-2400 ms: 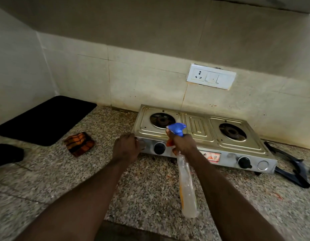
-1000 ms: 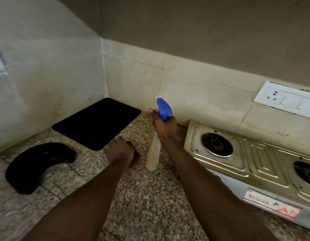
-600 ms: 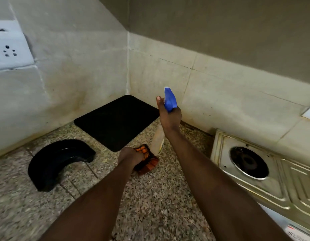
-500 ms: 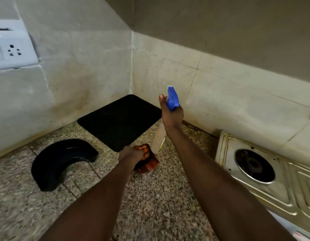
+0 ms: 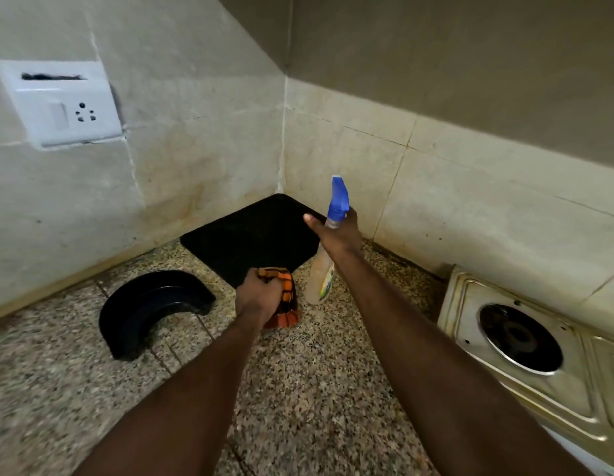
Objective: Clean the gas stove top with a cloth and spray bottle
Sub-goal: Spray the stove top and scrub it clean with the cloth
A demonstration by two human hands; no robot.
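Orange-and-black checked cloth, blue-capped bottle

This is a home kitchen. A steel gas stove sits on a speckled granite counter, with tiled walls behind it. A socket is on the wall left of the stove.

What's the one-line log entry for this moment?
left hand: grips cloth | right hand: holds spray bottle by neck | stove: untouched, to the right

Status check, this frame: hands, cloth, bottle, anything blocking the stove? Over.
Left hand grips orange cloth on counter. Right hand holds spray bottle by the neck. Stove at right, untouched. Nothing between hands and stove.
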